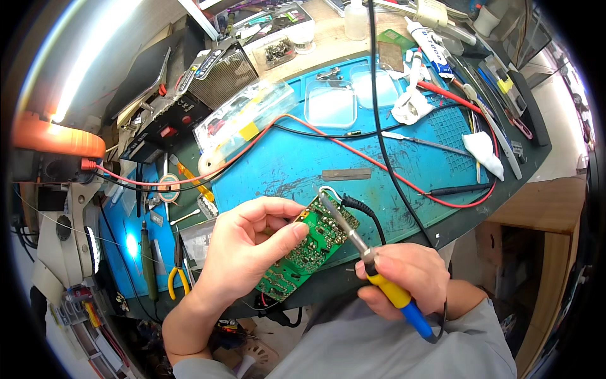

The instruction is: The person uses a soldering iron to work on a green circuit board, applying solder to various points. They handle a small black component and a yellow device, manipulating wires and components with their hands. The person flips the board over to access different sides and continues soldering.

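My left hand (pixel 255 243) grips a green circuit board (pixel 303 256) by its left edge, thumb on top, tilted above the front of the bench. In my right hand (pixel 410 278) is a soldering iron (pixel 392 292) with a yellow and blue handle. Its metal shaft points up and left over the board, and the tip is near the board's upper corner; I cannot tell whether it touches. A white wire loop and a black cable (pixel 363 208) with a ribbed sleeve come off that same corner. The board's underside is hidden.
A blue work mat (pixel 284 164) covers the bench. A dark flat strip (pixel 346 174) lies beyond the board, with red and black probe leads (pixel 404 181) across the mat. Yellow-handled pliers (pixel 178 271) lie left. Clear plastic boxes (pixel 330 104) stand at the back; a black cord hangs down in front.
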Available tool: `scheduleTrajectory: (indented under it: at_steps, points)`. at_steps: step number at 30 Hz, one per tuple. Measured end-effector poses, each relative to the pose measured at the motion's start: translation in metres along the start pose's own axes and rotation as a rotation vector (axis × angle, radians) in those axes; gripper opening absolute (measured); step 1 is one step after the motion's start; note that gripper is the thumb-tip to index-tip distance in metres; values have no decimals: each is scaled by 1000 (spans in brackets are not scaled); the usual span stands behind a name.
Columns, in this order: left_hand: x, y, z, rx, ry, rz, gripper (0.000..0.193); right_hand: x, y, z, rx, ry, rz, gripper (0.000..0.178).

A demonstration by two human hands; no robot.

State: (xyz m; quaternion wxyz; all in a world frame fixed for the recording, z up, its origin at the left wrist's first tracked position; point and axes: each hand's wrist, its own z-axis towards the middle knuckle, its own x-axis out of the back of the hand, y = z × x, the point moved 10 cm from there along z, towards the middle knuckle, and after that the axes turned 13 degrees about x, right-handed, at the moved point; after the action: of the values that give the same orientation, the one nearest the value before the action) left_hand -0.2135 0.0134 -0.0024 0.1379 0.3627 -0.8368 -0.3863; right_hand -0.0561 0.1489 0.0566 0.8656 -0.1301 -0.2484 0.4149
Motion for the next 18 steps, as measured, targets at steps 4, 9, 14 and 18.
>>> scheduleTrajectory:
  at_steps: [4,9,14,18]
  points:
    - [0,-1,1,14,-16,-19,26,10,-6,5,97,-5,38,38]
    - [-1,0,1,35,-31,-37,26,8,-6,2,114,10,-49,36]
    - [-1,-1,1,51,-31,-45,25,6,-5,-1,100,7,-95,35]
    - [-2,-1,1,45,-35,-52,25,4,-5,-2,98,3,-119,35]
